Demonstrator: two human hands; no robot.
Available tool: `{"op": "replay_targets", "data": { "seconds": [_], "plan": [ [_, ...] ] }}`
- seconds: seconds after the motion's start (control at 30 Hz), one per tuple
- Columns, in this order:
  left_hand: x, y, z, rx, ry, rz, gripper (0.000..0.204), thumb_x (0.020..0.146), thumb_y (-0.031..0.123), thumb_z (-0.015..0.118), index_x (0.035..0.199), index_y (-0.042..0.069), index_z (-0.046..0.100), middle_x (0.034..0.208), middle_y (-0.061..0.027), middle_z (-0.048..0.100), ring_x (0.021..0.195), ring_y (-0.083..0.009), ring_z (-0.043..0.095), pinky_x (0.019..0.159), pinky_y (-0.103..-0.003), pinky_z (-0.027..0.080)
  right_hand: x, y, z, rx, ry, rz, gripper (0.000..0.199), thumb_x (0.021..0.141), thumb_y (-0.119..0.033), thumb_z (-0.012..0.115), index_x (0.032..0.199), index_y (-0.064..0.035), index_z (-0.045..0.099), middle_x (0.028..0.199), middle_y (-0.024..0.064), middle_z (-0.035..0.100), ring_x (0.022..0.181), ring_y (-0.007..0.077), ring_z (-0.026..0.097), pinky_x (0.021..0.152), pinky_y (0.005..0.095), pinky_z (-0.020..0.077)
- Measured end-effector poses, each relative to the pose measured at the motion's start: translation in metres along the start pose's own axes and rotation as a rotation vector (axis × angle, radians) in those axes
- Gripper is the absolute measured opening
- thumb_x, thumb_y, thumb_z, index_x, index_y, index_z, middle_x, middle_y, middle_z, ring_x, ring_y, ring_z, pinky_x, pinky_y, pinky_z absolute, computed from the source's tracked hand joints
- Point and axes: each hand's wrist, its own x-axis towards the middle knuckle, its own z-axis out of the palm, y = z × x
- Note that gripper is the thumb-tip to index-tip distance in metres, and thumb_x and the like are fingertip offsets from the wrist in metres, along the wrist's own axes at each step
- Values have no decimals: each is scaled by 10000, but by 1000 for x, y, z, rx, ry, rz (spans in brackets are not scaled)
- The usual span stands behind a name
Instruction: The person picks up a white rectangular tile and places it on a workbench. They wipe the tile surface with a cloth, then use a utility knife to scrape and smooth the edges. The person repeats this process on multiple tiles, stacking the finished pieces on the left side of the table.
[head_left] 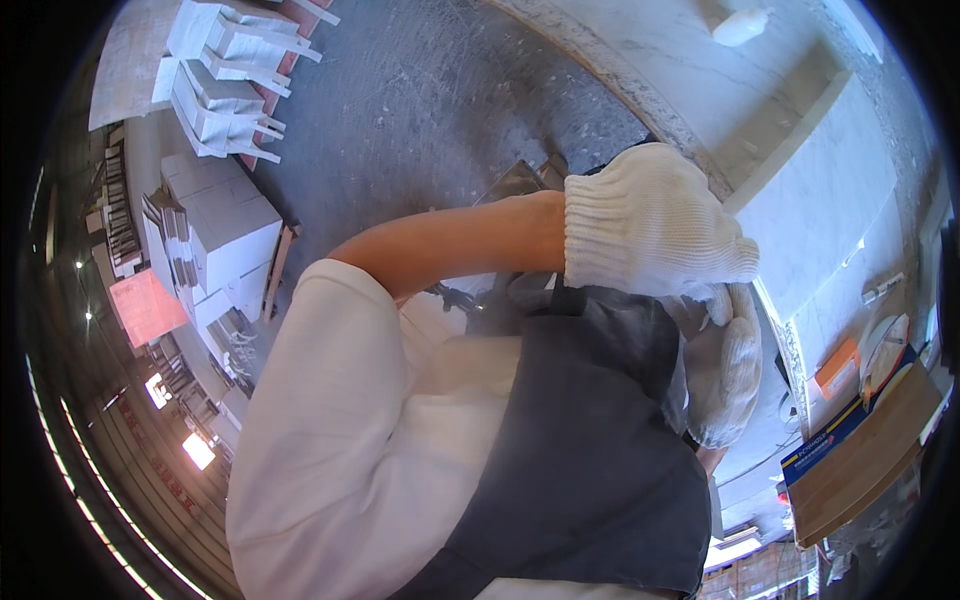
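Head view: left hand (660,222) and right hand (724,375), both gloved, were held together by the table's (665,55) near edge; finger state could not be told. White slab (835,200) was positioned at that edge, just beside left hand.

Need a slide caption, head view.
White-gloved left hand and right hand close together beside a dark apron and pale slab.

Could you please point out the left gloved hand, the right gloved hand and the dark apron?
Left gloved hand (668,222): head view, on the white knit glove's middle.
Right gloved hand (724,378): head view, on the glove's middle.
Dark apron (590,440): head view, on its broad cloth.
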Motion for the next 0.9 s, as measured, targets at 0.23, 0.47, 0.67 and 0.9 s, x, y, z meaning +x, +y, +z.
{"op": "replay_targets", "data": {
  "seconds": [0.23, 0.47, 0.67, 0.9],
  "plan": [
    [-22, 12, -15, 115, -87, -35, 131, 838, 277, 736, 911, 194, 664, 739, 11, 666, 675, -185, 690, 606, -347, 540, -8, 0, 7, -249, -24, 22, 812, 991, -551, 679, 1450, 106, 546, 1350, 164, 653, 1234, 282, 622, 1109, 419, 439],
    [-34, 19, -28, -15, -61, -148, 232, 842, 257, 734, 1060, 185, 699, 804, -11, 680, 712, -220, 687, 604, -355, 542, -6, 0, 5, -333, -55, 12, 595, 1012, -379, 643, 1389, 78, 581, 1307, 138, 673, 1144, 240, 644, 994, 368, 465],
    [-21, 23, -32, -145, -238, -227, 422, 906, 303, 742, 1302, 186, 655, 950, -74, 755, 826, -296, 753, 675, -419, 590, 3, -1, 9, -413, -94, -132, 419, 1030, -231, 612, 1336, 54, 611, 1270, 117, 690, 1066, 204, 663, 896, 324, 488],
    [29, 11, -27, -196, -171, -127, 465, 909, 314, 754, 1322, 120, 658, 1111, -99, 757, 1016, -311, 730, 844, -431, 576, -11, 7, -34, -337, 187, -355, 351, 1070, -156, 565, 1357, 42, 602, 1297, 125, 689, 1094, 208, 662, 923, 321, 477]
  ]
}}
